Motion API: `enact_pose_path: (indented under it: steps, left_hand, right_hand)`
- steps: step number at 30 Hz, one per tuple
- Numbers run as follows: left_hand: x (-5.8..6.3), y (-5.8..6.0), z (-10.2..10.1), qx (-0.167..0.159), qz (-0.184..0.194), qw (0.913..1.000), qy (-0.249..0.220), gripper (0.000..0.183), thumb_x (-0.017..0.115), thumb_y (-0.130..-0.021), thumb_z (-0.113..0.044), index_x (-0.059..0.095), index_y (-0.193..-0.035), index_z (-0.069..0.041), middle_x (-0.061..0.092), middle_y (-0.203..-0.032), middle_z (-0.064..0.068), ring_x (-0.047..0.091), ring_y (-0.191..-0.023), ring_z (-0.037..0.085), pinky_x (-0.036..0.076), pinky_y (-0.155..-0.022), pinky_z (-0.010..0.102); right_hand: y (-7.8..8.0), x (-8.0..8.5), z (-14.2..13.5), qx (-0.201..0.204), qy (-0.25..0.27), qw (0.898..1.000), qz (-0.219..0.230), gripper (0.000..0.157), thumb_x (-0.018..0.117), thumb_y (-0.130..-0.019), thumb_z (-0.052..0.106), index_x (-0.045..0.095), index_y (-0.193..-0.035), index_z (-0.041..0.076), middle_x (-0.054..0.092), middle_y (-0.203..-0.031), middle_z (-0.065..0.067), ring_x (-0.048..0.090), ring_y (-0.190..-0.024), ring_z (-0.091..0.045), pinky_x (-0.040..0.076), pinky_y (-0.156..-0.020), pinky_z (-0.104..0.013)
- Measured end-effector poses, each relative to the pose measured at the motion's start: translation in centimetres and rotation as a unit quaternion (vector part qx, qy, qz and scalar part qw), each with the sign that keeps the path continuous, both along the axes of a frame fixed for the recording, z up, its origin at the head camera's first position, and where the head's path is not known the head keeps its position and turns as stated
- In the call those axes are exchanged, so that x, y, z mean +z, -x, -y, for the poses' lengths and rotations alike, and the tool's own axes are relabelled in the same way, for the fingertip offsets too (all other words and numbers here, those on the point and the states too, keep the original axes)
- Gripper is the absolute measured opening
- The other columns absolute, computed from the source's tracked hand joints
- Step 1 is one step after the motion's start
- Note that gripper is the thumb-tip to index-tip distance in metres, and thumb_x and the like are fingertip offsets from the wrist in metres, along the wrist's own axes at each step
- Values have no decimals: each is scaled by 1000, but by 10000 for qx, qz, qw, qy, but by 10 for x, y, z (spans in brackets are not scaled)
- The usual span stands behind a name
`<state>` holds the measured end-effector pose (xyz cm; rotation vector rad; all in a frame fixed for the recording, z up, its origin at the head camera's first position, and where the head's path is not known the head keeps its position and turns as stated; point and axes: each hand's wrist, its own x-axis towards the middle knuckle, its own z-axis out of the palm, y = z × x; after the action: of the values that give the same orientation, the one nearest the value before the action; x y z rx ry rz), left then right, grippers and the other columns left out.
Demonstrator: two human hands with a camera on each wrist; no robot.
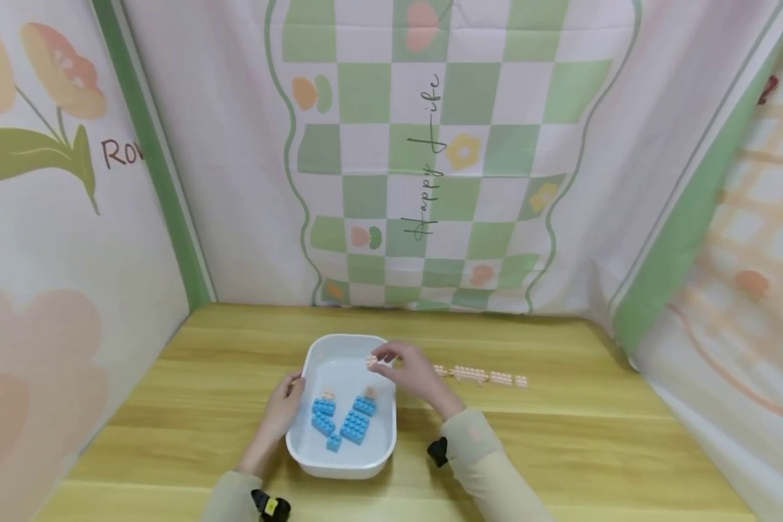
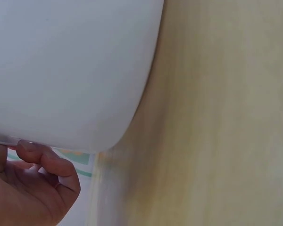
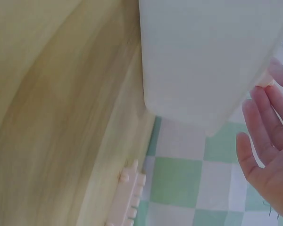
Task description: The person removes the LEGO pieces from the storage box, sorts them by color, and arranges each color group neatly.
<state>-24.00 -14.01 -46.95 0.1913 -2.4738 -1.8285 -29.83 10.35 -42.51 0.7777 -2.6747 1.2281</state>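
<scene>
A white plastic tub [image 1: 342, 467] stands on the table with several blue toy bricks [image 1: 354, 426] and a few peach ones [image 1: 328, 396] inside. My left hand [image 1: 279, 407] grips the tub's left rim; the left wrist view shows its fingers [image 2: 61, 172] curled at the edge. Over the far right part of the tub, my right hand [image 1: 409, 371] pinches a small peach brick [image 1: 370, 362] between thumb and fingertips. In the right wrist view only a sliver of that brick [image 3: 265, 81] shows past the tub wall.
Peach bricks [image 1: 470, 374] lie in a row on the wooden table [image 1: 561, 435], right of the tub and partly behind my right wrist. A green-and-white checked curtain [image 1: 417, 275] hangs along the table's back edge. More printed cloth [image 1: 59, 254] closes the sides.
</scene>
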Motion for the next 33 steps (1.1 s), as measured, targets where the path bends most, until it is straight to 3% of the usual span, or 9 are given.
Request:
enact_pose_path:
  steps: [8, 15, 21, 28, 33]
  left_hand:
    - [-1, 1, 2, -67, 61, 9999, 62, 45, 37, -101, -29, 42, -137, -3, 59, -110, 22, 60, -91, 24, 53, -75, 35]
    - [0, 1, 2, -93, 75, 9999, 98, 44, 37, -101, -28, 43, -137, -2, 59, -112, 23, 60, -91, 24, 53, -76, 36]
    - [-1, 1, 2, -100, 53, 9999, 66, 44, 37, -101, -27, 42, -137, -2, 58, -112, 24, 61, -91, 24, 54, -75, 36]
    - [-1, 1, 2, -116, 66, 9998, 155, 45, 36, -101, -29, 42, -137, -1, 56, -118, 25, 60, -97, 27, 53, -79, 38]
    - [-1, 0, 2, -128, 96, 9997, 174, 45, 36, -101, -29, 42, -137, -2, 58, -115, 24, 60, -95, 25, 53, -77, 36]
  right_hand:
    - [-5, 6, -13, -78, 140, 9999, -7, 24, 70, -83, 25, 68, -103, 11, 68, -99, -4, 61, -94, -24, 52, -83, -45]
    - [-6, 6, -26, -322, 223, 9990, -203, 24, 72, -81, 21, 69, -102, 10, 69, -97, -4, 62, -91, -21, 52, -82, -42]
    - [-5, 5, -39, -296, 250, 9987, -339, 28, 72, -82, 21, 68, -105, 7, 70, -98, -4, 62, -91, -21, 48, -87, -48]
    - [-7, 5, -53, -513, 334, 9981, -73, 25, 71, -83, 25, 69, -105, 15, 69, -99, 1, 60, -93, -17, 48, -89, -45]
    - [-9, 5, -64, -726, 376, 9966, 101, 29, 70, -84, 26, 67, -109, 12, 68, -101, -1, 60, -95, -20, 49, -86, -44]
